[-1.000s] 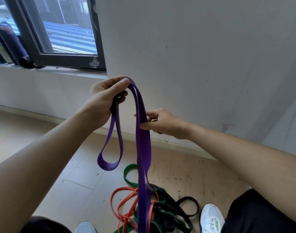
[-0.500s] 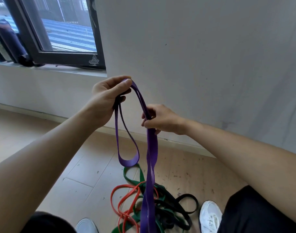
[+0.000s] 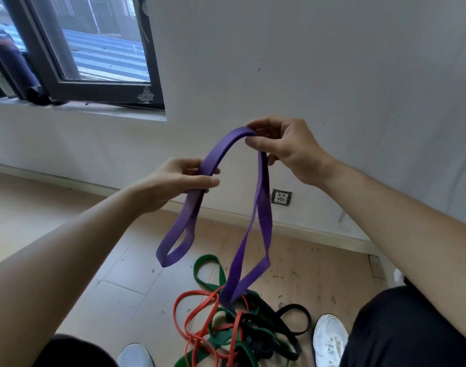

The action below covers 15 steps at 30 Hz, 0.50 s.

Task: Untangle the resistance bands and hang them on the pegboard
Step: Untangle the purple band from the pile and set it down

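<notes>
Currently the step in hand is separating the purple band (image 3: 221, 151) from the tangle. Hanging has not begun, and no pegboard is in view. The left hand (image 3: 173, 181) sits just left of centre, its thumb and fingers closed in a pinch on the band where the arch begins. The right hand (image 3: 287, 152), at 1 o'clock from the left hand, pinches the crown of the arch between thumb and curled fingertips. Between the two hands the band runs as a flat span. Below the left hand a short loop hangs free toward 7 o'clock, clear of the floor (image 3: 68, 234). Below the right hand two strands drop toward 6 o'clock and meet in a fold that reaches the tangle. There the red band (image 3: 192, 311), green band (image 3: 208, 268) and black band (image 3: 295, 313) lie interlaced on the floor at 6 o'clock of the view. Whether the fold merely rests on the heap or passes under a red strand cannot be told. On this evidence the task is at an early stage: one band is partly out and three colours are on the floor. The next move calls for a slow upward lift with both pinches held, watching the fold. If a red or green strand rises with it, one hand should let go and free the snag. The elastic will probably stretch before it slips, so a hard pull risks tightening the knot.
</notes>
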Available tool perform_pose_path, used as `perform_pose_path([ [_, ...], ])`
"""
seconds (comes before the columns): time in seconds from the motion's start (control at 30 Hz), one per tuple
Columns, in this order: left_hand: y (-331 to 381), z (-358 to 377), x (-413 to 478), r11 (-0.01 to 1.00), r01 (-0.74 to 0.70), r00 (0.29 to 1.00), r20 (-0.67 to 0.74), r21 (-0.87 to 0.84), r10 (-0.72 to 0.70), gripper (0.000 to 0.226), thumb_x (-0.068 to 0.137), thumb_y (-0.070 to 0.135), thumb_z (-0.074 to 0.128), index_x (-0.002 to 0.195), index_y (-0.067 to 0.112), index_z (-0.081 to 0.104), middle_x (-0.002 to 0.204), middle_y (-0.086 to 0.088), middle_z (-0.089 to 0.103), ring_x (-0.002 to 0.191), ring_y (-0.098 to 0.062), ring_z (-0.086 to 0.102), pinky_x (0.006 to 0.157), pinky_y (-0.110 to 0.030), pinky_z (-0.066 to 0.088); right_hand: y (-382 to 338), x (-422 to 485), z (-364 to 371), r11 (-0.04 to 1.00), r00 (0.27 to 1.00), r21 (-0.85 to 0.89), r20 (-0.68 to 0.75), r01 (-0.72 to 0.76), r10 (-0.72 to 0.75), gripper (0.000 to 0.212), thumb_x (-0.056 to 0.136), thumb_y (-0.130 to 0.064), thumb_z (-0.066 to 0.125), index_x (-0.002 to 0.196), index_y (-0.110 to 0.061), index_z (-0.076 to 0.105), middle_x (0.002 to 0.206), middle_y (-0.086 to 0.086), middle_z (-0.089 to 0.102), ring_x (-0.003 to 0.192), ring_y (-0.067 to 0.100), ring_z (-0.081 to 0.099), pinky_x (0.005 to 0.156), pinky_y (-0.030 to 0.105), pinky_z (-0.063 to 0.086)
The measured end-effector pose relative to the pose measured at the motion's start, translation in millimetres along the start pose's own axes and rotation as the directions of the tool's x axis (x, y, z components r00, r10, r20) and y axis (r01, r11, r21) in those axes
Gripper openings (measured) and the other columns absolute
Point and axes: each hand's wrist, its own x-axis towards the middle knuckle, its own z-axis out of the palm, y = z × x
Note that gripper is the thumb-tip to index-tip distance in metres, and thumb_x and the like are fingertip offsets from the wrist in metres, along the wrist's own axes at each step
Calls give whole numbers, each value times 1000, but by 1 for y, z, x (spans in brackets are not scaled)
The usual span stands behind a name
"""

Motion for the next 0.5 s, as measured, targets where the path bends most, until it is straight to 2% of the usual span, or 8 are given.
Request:
perform_pose_path([
  [0.13, 18, 16, 9, 984, -100, 992, -86, -147, 88, 49, 72, 42, 84, 110, 15, 72, 91, 3, 72, 85, -17, 69, 86, -29, 59, -2, -3, 11, 977, 993, -200, 102, 75, -55, 33, 88, -18, 78, 119, -12, 69, 98, -3, 72, 84, 8, 69, 63, 18, 53],
  [0.2, 23, 23, 11, 982, -134, 986, -119, -131, 118, 45, 76, 40, 86, 110, 15, 71, 93, -2, 72, 84, -14, 66, 81, -26, 57, 0, -5, 14, 954, 986, -286, 161, 90, -45, 39, 86, -19, 80, 121, -11, 66, 101, -1, 70, 91, 11, 69, 65, 17, 54],
  [0.3, 23, 32, 12, 993, -119, 984, -134, -8, 117, 48, 72, 44, 82, 110, 17, 70, 97, -10, 69, 78, -11, 62, 73, -25, 53, 5, -8, 18, 947, 979, -309, 205, 82, -18, 45, 84, -20, 83, 123, -10, 64, 101, 1, 70, 94, 16, 70, 66, 16, 55],
  [0.4, 24, 37, 14, 991, -121, 979, -156, 57, 129, 35, 79, 35, 83, 106, 16, 72, 88, -1, 68, 67, 1, 59, 62, -16, 48, 10, -9, 19, 958, 975, -283, 223, 43, 22, 47, 83, -15, 83, 124, -10, 62, 102, 4, 69, 92, 19, 70, 64, 19, 56],
  [0.5, 27, 40, 15, 985, -167, 968, -181, 54, 174, 25, 84, 25, 81, 105, 13, 72, 86, 3, 69, 67, 3, 61, 62, -12, 47, 17, -11, 20, 964, 960, -264, 259, -35, 106, 41, 81, -8, 82, 118, -10, 64, 102, 7, 69, 90, 20, 71, 63, 22, 57],
])
